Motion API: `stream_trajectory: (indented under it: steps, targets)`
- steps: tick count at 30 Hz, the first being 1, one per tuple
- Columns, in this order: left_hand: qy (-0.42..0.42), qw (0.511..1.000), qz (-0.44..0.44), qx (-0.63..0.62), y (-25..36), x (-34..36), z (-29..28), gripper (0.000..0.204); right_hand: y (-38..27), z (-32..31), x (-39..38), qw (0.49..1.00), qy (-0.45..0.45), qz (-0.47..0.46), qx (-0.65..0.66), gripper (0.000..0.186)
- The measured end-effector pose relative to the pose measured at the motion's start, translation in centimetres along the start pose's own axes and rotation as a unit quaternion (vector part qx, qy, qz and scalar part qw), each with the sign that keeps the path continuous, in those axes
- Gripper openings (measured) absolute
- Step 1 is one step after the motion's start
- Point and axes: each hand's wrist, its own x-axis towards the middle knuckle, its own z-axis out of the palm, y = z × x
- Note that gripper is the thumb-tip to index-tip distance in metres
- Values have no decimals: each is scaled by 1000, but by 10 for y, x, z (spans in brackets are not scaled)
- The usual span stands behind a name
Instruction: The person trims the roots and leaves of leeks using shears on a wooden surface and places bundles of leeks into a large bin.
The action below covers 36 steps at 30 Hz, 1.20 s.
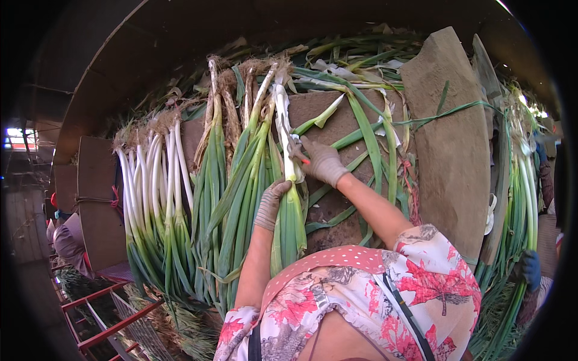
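Observation:
My gloved left hand (272, 201) grips a green onion stalk (288, 222) around its green middle, holding it over the brown board (328, 114). My gloved right hand (319, 159) pinches the white stem of that same stalk higher up, with a small red-tipped tool between the fingers. The stalk's white end with roots (280, 90) points away from me. A row of untrimmed green onions (235, 168) lies just left of the held stalk.
A bunch of cleaned white-stemmed onions (159, 180) lies at the left. Loose green leaves (361, 66) pile at the back. A large flat stone slab (448, 144) stands right, more onions (521, 186) beyond it. Another person (69, 240) crouches far left near a red metal rack (114, 319).

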Motion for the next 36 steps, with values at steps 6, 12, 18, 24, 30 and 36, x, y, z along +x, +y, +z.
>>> stream_trajectory:
  steps: [6,12,18,24,30,36]
  targets:
    - [-50,992,-49,-108,26,-10,0,33,2,-36,49,999,-29,-6,42,55]
    - [-20,994,-18,109,52,-6,7,39,6,-21,-87,993,-74,-3,97,83]
    - [-17,943,-14,333,62,-36,11,52,32,-28,-28,997,-46,57,35,98]
    - [-82,948,27,307,81,-77,9,58,31,-58,74,809,70,-75,579,115]
    - [-72,992,-101,-12,96,-131,14,67,49,-21,164,793,-232,-39,562,38]
    - [70,963,-165,203,135,-193,-5,52,158,-180,230,949,274,13,157,20]
